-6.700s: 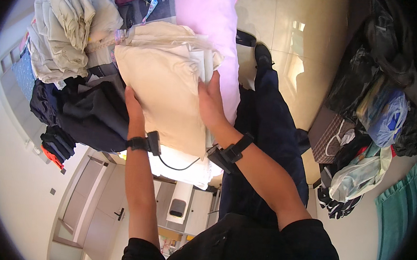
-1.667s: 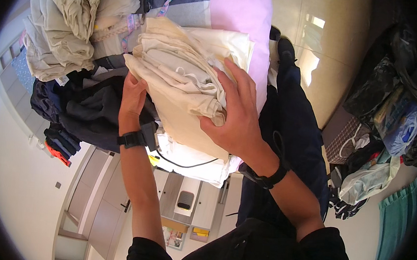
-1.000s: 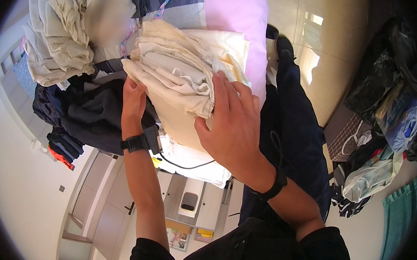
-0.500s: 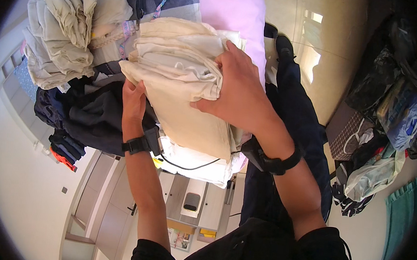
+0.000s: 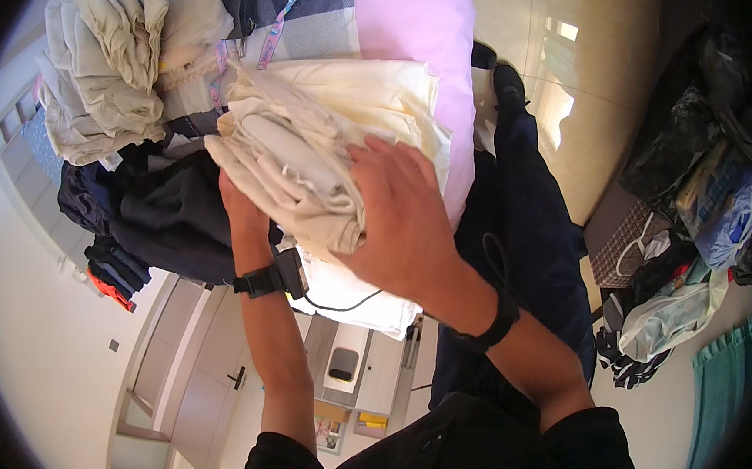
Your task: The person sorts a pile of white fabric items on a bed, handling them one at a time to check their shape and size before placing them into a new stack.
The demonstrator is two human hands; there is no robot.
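Between my two hands is a folded cream cloth (image 5: 289,163), thick with several layers and showing a short white cord in its folds. My left hand (image 5: 243,208) grips its left edge, the fingers mostly hidden behind the fabric. My right hand (image 5: 399,210) is closed round the right end, fingers over the top and thumb on the near side. Behind and under the bundle, another flat cream cloth (image 5: 387,83) lies on the bed. Brightly lit white fabric (image 5: 350,298) shows below my wrists.
The bed has a pink cover (image 5: 417,15). At far left sits a pile of cream cloths (image 5: 109,68), with dark clothes (image 5: 173,203) nearer. A patterned strap (image 5: 282,23) lies at the back. Bags (image 5: 675,316) and a woven box (image 5: 624,243) stand on the right.
The folded cloth has moved left and nearer to me and tilted, with both hands on it. More of the flat cream cloth behind it now shows.
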